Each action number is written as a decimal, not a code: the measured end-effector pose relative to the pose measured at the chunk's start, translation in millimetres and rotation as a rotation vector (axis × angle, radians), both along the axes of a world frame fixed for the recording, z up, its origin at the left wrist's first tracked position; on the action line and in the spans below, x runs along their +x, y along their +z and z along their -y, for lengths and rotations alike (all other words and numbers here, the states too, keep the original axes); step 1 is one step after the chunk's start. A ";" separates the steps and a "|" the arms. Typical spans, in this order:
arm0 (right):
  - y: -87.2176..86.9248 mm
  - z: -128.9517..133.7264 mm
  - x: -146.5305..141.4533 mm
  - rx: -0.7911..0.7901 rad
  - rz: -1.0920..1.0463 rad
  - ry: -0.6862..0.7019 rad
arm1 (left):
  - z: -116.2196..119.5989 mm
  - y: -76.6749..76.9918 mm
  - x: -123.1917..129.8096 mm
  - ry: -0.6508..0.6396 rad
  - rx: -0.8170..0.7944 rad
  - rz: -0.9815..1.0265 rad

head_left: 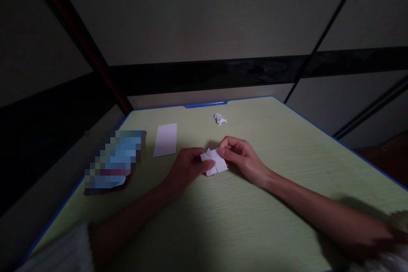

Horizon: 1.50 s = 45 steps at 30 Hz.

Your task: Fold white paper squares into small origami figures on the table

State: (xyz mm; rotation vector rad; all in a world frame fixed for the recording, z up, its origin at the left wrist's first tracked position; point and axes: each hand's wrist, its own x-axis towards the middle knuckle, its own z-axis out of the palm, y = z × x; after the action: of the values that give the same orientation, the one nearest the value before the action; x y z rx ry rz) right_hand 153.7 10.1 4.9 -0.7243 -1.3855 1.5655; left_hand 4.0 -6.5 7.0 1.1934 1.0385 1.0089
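Note:
A small folded white paper (219, 164) is between my two hands, just above or on the pale green table (274, 229). Its surface shows crossing creases and a small raised point at the top left. My left hand (188, 168) pinches its left side, with the thumb lying across the front. At the upper right edge, my right hand (244, 157) grips the paper between thumb and curled fingers. The fingers behind the paper are mostly hidden.
Beyond my hands sits a small folded paper figure (219, 119). A flat white paper sheet (165, 139) lies to the left, beside a blurred-out device (116, 161). Blue edging (207, 104) borders the table, and cabinet panels (204, 17) stand behind it.

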 end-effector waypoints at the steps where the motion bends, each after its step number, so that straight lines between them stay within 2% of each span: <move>1: 0.2 0.5 -0.2 0.011 -0.012 0.008 | -0.3 -0.5 0.1 0.009 0.003 0.012; 6: 0.3 1.9 -1.5 0.058 -0.060 0.004 | -2.7 -3.3 -0.4 0.067 -0.001 0.123; 11: 0.9 1.5 -0.1 0.127 -0.023 -0.051 | -3.3 -4.2 -1.8 0.043 0.012 0.101; 16: 0.5 1.7 2.3 0.129 -0.003 0.012 | -5.0 -7.7 -3.2 -0.019 0.049 0.042; 21: -0.3 1.1 4.1 0.125 -0.053 0.080 | -5.1 -8.3 -3.3 -0.025 0.043 0.073; 30: -0.9 -1.3 5.3 0.164 0.026 0.014 | -4.0 -8.3 -3.8 -0.022 0.042 0.059; 35: -1.4 -4.6 8.5 0.249 0.093 -0.017 | -5.0 -11.1 -5.2 -0.046 0.051 0.056; 40: 0.8 -7.3 13.0 0.336 0.228 0.016 | -3.3 -6.7 -3.4 -0.033 0.035 -0.014; 45: 0.7 -8.0 10.3 0.244 0.220 0.046 | 0.9 0.8 0.1 -0.016 0.065 -0.140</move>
State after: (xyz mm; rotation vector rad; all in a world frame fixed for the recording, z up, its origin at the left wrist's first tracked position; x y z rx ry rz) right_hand 164.0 18.1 5.6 -0.7349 -1.7310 1.3495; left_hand 4.2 -7.5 7.8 1.3389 1.1103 0.9645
